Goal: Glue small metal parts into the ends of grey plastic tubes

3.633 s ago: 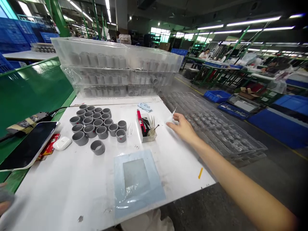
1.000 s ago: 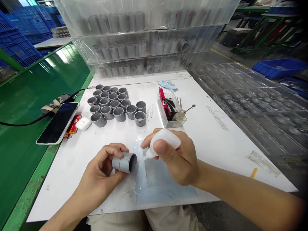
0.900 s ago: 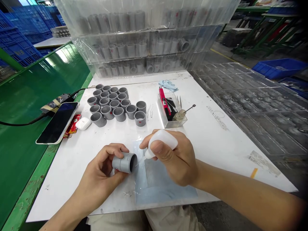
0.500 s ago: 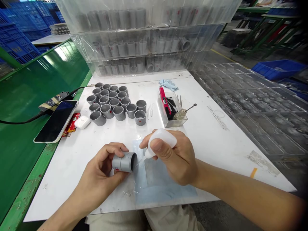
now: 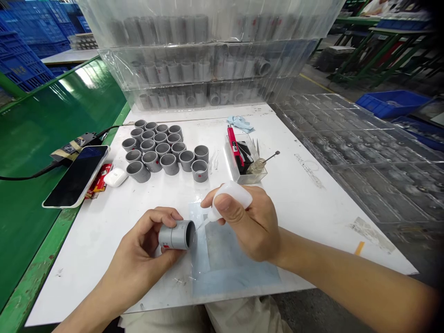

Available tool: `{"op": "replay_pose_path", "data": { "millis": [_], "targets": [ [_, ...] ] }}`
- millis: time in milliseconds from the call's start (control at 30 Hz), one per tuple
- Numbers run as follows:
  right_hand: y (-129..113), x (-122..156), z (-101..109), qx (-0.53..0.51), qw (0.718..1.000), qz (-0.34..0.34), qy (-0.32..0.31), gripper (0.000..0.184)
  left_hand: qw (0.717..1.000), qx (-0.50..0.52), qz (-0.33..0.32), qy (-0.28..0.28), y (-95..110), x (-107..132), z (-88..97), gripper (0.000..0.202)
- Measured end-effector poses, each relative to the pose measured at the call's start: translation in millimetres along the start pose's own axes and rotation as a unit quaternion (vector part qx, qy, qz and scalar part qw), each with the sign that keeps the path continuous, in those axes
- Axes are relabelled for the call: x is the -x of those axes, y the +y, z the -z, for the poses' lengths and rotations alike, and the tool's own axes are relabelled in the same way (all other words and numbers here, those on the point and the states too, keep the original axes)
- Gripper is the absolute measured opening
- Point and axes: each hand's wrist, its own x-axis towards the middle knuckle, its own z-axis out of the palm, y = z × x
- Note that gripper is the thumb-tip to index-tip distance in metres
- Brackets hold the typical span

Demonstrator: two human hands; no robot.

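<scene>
My left hand (image 5: pixel 142 252) is closed around a grey plastic pipe coupling (image 5: pixel 176 235), held on its side with its open end facing right. My right hand (image 5: pixel 251 222) grips a small white squeeze bottle (image 5: pixel 231 196), tilted down to the left. Its thin nozzle tip sits at the coupling's open rim. Both hands hover over a pale blue mat (image 5: pixel 229 261) near the front edge of the white table (image 5: pixel 305 194). A cluster of several more grey couplings (image 5: pixel 161 150) stands upright behind my left hand.
A clear box of small tools with a red pen (image 5: pixel 244 159) sits mid-table. A phone (image 5: pixel 76 175), white earbud case (image 5: pixel 116 176) and cable lie at the left edge. Stacked clear trays of couplings (image 5: pixel 208 55) line the back; empty clear trays (image 5: pixel 364 152) spread to the right.
Earlier my right hand reached toward the far right of the table; now it holds the bottle at the coupling. Over the last second, both hands have barely shifted.
</scene>
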Motion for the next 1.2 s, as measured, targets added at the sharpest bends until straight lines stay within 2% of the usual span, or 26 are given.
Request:
{"op": "replay_pose_path", "data": {
  "millis": [400,733,1100,1200],
  "targets": [
    [0.5,-1.9,0.6,0.013,1.0,0.012,0.014,0.054,1.0,-0.023,-0.005,0.002,0.9,-0.1,-0.1,0.035],
    [-0.9,-2.3,0.8,0.022,0.999,0.017,0.017,0.055,0.998,-0.041,0.05,0.022,6.5,3.0,-0.2,0.037],
    [-2.4,-0.7,1.3,-0.03,0.999,-0.005,0.023,0.057,0.996,-0.066,0.059,0.007,6.4,2.7,5.6,0.04],
    [-4.0,0.1,2.5,-0.049,0.998,-0.021,0.035,0.056,0.995,-0.078,0.052,0.018,3.7,3.1,6.7,0.041]
  ]
}}
